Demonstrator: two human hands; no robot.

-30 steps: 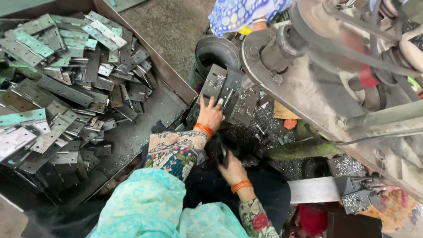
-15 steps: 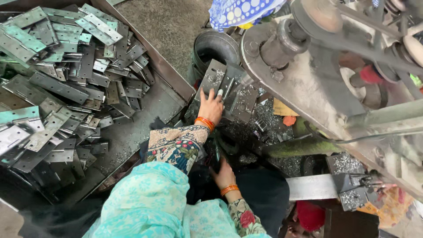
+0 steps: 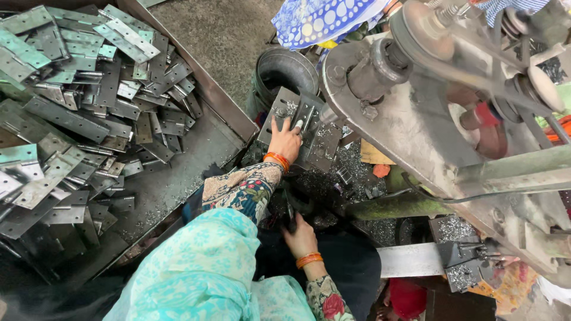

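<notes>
Centrally, the left hand (image 3: pixel 286 141) presses flat, fingers spread, steadying a metal hinge plate (image 3: pixel 295 120) under the machine (image 3: pixel 416 119). Lower down, the right hand (image 3: pixel 301 238) grips a dark lever (image 3: pixel 290 214).

Big tray (image 3: pixel 229 122) at 9 o'clock, piled w/ metal hinges (image 3: pixel 77 95), some greenish, some grey. Dark bucket (image 3: pixel 285 68) at 12, concrete floor (image 3: pixel 226 30) just left of it. Blue spotted cloth (image 3: pixel 327 18) up top. Press machine (image 3: pixel 428 119) fills 2–3 o'clock, pulley (image 3: pixel 425 27) on it. Metal shavings (image 3: pixel 357 160) near centre.
</notes>
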